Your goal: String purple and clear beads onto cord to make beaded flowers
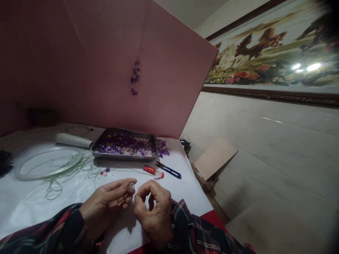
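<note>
In my left hand [102, 203] I have a small cluster of clear beads [131, 187], pinched between the thumb and fingertips, the other fingers loosely curled below. It looks already gathered into one little piece, but I can't judge whether it is complete or how much remains to be added. My right hand [156, 213] is just beside it, apart from the left; its thumb and forefinger meet at the tips and make a ring, and I can't tell whether a fine thread runs between them. Past my hands, the metal tray [124, 157] holds plenty of loose beads [119, 145], purple, clear and a few red, so most of what I see there is unstrung. More purple beads [162, 148] lie against its right end, and a few stray beads [107, 170] sit in front. The red lighter [149, 170] and blue snips [173, 172] lie beyond my right hand, near each other, neither one held. Over to the left are tangled green cord [57, 183] and a pale coil [21, 173]. A string of purple beads [135, 76] hangs against the pink panel [106, 70].
</note>
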Demonstrator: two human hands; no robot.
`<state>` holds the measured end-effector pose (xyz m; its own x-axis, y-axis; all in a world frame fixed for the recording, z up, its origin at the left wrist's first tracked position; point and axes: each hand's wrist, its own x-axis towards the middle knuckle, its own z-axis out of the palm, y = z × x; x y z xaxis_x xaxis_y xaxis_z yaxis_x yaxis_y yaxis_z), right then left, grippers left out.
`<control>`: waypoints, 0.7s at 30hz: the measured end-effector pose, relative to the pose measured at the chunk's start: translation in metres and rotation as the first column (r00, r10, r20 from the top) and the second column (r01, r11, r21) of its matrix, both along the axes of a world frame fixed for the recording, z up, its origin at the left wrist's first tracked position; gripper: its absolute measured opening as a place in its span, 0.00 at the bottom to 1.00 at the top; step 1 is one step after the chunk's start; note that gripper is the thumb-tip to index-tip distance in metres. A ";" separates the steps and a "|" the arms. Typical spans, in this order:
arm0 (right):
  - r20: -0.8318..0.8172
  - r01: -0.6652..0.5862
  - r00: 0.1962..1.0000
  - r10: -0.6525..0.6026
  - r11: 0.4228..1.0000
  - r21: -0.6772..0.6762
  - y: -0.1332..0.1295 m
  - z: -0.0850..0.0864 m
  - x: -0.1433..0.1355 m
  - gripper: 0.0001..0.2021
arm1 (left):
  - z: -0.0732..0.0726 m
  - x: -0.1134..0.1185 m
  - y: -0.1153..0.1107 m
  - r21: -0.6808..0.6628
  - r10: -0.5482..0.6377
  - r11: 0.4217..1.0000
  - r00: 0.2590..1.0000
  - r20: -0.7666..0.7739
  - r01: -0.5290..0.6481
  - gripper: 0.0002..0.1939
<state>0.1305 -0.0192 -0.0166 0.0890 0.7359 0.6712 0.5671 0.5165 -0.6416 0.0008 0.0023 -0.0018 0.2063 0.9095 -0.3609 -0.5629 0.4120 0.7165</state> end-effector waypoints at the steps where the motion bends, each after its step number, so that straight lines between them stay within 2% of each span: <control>1: -0.004 0.004 1.000 -0.004 1.000 0.001 0.000 0.000 -0.001 0.07 | 0.001 0.001 -0.001 -0.006 -0.005 1.000 1.000 0.000 0.005 0.10; 6: -0.015 0.028 1.000 -0.028 1.000 0.007 0.000 -0.001 -0.002 0.08 | 0.004 0.004 -0.003 -0.009 -0.019 1.000 1.000 0.001 0.019 0.10; 15: -0.002 0.030 1.000 -0.030 0.999 -0.020 0.001 -0.002 -0.001 0.08 | -0.009 -0.003 0.000 0.054 -0.071 0.996 0.997 0.019 0.070 0.06; 21: -0.016 0.012 1.000 -0.013 0.999 -0.037 0.000 -0.002 -0.001 0.07 | -0.007 0.000 0.000 -0.002 -0.027 1.000 1.000 0.000 0.027 0.05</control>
<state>0.1290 -0.0196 -0.0186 0.1091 0.7589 0.6421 0.5625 0.4854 -0.6693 0.0008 0.0024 -0.0085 0.2308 0.9030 -0.3624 -0.5512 0.4283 0.7161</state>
